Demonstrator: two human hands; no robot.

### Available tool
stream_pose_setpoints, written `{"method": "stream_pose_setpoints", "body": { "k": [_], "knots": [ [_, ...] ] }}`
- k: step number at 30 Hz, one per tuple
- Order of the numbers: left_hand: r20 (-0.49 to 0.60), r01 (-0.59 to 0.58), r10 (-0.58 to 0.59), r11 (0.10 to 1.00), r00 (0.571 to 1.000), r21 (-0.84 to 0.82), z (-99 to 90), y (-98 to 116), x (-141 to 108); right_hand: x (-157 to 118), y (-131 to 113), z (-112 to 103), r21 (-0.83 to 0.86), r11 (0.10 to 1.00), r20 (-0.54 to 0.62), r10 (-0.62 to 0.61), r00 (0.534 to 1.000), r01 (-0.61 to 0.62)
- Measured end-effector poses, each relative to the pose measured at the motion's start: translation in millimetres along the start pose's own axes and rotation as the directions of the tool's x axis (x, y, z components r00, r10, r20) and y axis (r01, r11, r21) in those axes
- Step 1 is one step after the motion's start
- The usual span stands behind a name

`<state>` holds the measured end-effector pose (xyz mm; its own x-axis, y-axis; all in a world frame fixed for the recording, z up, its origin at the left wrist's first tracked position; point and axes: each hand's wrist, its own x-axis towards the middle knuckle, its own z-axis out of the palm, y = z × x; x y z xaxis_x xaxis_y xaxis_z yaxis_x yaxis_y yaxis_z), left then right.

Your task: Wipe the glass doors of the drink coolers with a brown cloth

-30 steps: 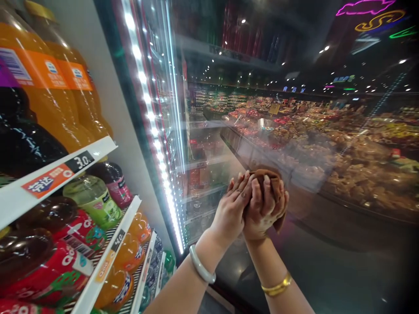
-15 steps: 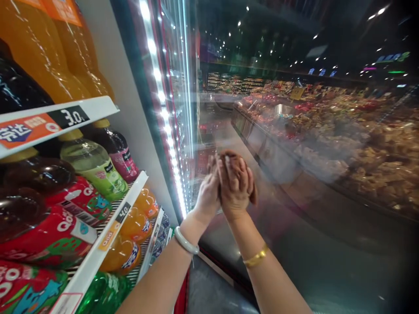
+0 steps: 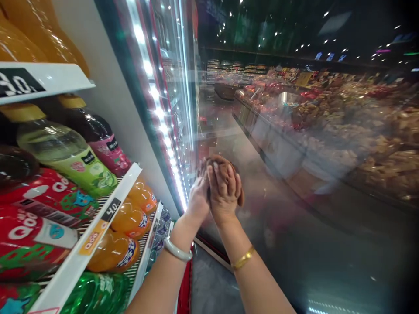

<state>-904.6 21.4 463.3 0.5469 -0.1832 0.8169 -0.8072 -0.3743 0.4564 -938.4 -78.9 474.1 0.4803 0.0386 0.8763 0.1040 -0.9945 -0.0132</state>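
Observation:
A bunched brown cloth (image 3: pixel 241 198) is pressed against the fogged glass door (image 3: pixel 281 226) near the middle of the view. My right hand (image 3: pixel 225 187) lies over the cloth with its fingers bent round it. Close against it on the left is my left hand (image 3: pixel 199 196), its fingers partly hidden and blurred at the cloth's left edge. The wrists carry a pale bangle (image 3: pixel 177 250) on the left and a gold bracelet (image 3: pixel 242 258) on the right.
To the left, a cooler's white-edged shelves (image 3: pixel 81 250) hold several drink bottles, among them a green-labelled bottle (image 3: pixel 81 161). A lit strip (image 3: pixel 163 131) runs down the cooler's frame. Heaped goods (image 3: pixel 347 139) show through the glass.
Both hands and the cloth have shifted a little left in view. The view has also moved, so the shelves and bottles sit further left.

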Motion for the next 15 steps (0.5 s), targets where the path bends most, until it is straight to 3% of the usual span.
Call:
{"method": "stream_pose_setpoints", "body": {
  "k": [3,5,7,9,11,13,15],
  "knots": [
    [0.115,-0.071,0.077,0.996,0.990,-0.053,27.6,45,-16,-31,35,-26,-0.135,0.990,-0.265,0.004,0.964,-0.041],
    [0.149,-0.103,0.112,0.993,0.982,-0.061,32.3,73,-3,-26,49,-39,-0.197,0.975,-0.422,0.012,0.907,-0.105],
    [0.170,-0.139,0.148,0.988,0.974,-0.065,25.7,86,19,-6,50,-44,-0.218,0.961,-0.484,0.045,0.874,-0.170],
    [0.155,-0.123,0.130,0.991,0.979,-0.054,14.1,81,36,18,39,-41,-0.228,0.956,-0.484,0.054,0.874,-0.186],
    [0.102,-0.102,0.108,0.993,0.989,-0.059,5.8,62,39,30,24,-32,-0.239,0.964,-0.438,-0.004,0.899,-0.113],
    [0.034,-0.090,0.093,0.993,0.995,-0.082,7.4,40,24,23,16,-23,-0.247,0.969,-0.364,-0.081,0.928,-0.012],
    [-0.003,-0.080,0.080,0.992,0.997,-0.096,20.2,26,-2,-2,20,-18,-0.252,0.966,-0.313,-0.132,0.941,0.052]
  ]
}}
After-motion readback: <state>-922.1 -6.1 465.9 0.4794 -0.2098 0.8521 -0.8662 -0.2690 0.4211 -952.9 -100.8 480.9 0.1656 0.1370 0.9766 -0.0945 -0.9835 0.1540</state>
